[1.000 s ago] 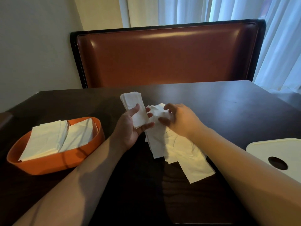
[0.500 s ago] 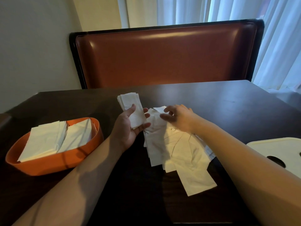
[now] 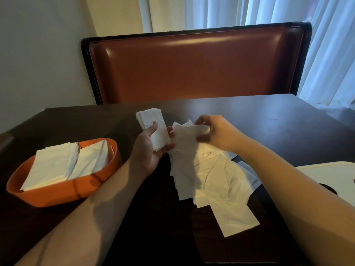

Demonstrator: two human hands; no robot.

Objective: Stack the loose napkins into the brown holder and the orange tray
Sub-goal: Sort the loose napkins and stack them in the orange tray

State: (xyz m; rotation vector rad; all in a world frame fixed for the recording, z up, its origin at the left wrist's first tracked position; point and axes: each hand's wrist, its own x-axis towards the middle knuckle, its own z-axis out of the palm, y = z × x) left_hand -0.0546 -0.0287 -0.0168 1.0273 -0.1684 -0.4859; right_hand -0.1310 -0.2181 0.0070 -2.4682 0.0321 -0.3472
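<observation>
My left hand [image 3: 148, 150] holds a small stack of folded white napkins [image 3: 153, 127] upright above the table, thumb across its front. Just to its right, my right hand [image 3: 219, 134] pinches the top end of one loose napkin [image 3: 185, 140] and lifts it off the pile of loose napkins [image 3: 217, 181] spread on the dark table. The orange tray [image 3: 57, 194] sits at the left with two stacks of napkins [image 3: 63, 166] lying in it. No brown holder is visible.
A cream plastic lid with a round dark hole [image 3: 330, 173] lies at the right edge. The dark wooden table [image 3: 269, 120] runs back to a brown padded bench seat [image 3: 192, 70]. White curtains [image 3: 326, 45] hang behind on the right.
My right hand has picked up one napkin from the pile and raised it toward the stack in my left hand. The left hand stayed nearly still.
</observation>
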